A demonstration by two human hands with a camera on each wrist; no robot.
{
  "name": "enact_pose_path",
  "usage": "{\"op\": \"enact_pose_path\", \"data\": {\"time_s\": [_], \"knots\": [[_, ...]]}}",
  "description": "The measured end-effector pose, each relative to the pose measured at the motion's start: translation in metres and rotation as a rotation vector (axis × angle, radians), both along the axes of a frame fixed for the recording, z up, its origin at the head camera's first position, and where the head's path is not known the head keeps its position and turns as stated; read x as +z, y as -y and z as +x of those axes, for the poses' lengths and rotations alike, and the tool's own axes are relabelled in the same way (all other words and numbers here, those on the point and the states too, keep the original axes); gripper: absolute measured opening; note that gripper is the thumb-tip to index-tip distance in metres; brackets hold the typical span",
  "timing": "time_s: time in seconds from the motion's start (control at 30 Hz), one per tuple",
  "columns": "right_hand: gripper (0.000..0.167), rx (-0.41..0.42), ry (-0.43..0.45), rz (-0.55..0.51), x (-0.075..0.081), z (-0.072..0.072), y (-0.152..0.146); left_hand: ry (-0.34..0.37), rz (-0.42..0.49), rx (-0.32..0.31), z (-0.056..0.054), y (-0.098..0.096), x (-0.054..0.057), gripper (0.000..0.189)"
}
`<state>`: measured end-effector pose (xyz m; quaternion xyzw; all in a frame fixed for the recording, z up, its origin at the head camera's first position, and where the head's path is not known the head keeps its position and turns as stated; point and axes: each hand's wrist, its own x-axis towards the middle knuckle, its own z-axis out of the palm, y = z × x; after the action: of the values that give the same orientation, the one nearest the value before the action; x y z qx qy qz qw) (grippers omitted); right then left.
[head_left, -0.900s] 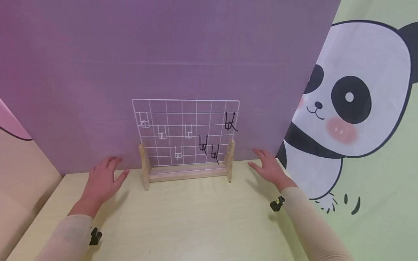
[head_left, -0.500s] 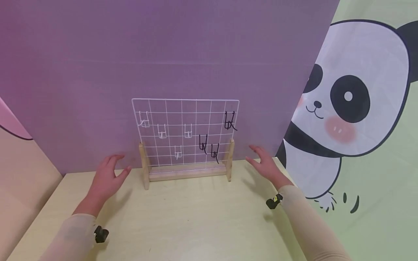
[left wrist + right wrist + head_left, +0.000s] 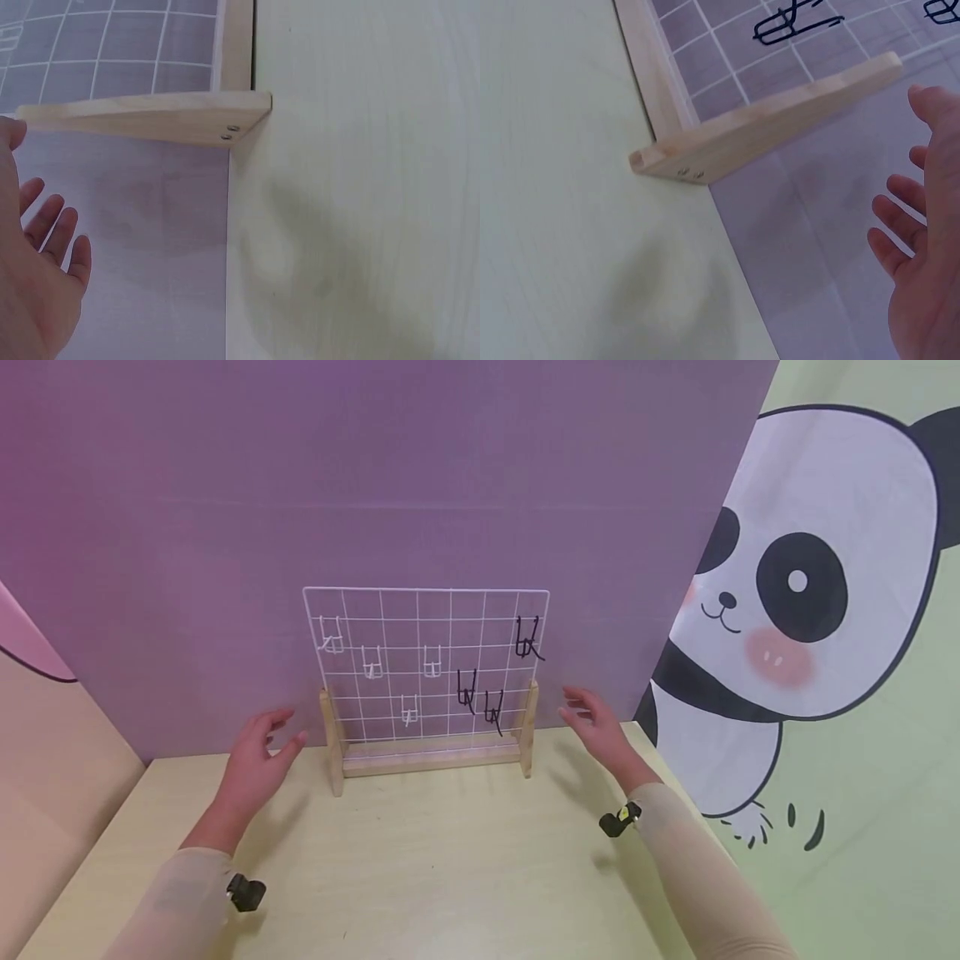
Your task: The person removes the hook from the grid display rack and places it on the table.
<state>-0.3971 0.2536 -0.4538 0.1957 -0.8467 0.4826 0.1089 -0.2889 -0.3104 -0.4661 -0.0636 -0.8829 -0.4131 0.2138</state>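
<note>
A white wire grid rack [image 3: 397, 620] stands upright in a wooden base [image 3: 431, 762] at the back of the table. White hooks [image 3: 372, 663] hang on its left and middle part, black hooks [image 3: 527, 638] on its right. To the left of the rack is my left hand [image 3: 258, 760], fingers relaxed and apart, holding nothing; its thumb points at the left wooden post [image 3: 150, 116]. My right hand [image 3: 600, 731] hovers on the other side, also without anything in it, its fingers loosely bent near the right wooden post [image 3: 772, 116].
The pale wooden table [image 3: 435, 868] stretches in front of the rack. Close behind it rises a purple backdrop [image 3: 420, 485]. A green wall panel [image 3: 862, 827] with a panda picture borders the right side, and a peach panel [image 3: 60, 777] the left.
Both hands have moved inward, the left one rightward and the right one leftward, closer to the rack's posts. The rack and its hooks have stayed in place.
</note>
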Motion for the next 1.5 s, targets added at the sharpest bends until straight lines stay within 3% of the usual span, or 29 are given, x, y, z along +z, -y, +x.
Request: {"op": "enact_pose_path", "data": {"time_s": [0.53,0.97,1.5], "knots": [[0.049,-0.017,-0.008,-0.069,0.018,-0.001,0.025,-0.032,0.112,0.002,-0.002,-0.021,0.024,0.052],[0.045,0.017,-0.053,-0.156,0.026,-0.007,0.05,-0.213,0.133,0.054,-0.011,-0.04,0.041,0.033],[0.04,0.027,-0.07,-0.207,0.024,-0.017,0.065,-0.285,0.222,0.056,-0.017,-0.05,0.072,0.033]]}}
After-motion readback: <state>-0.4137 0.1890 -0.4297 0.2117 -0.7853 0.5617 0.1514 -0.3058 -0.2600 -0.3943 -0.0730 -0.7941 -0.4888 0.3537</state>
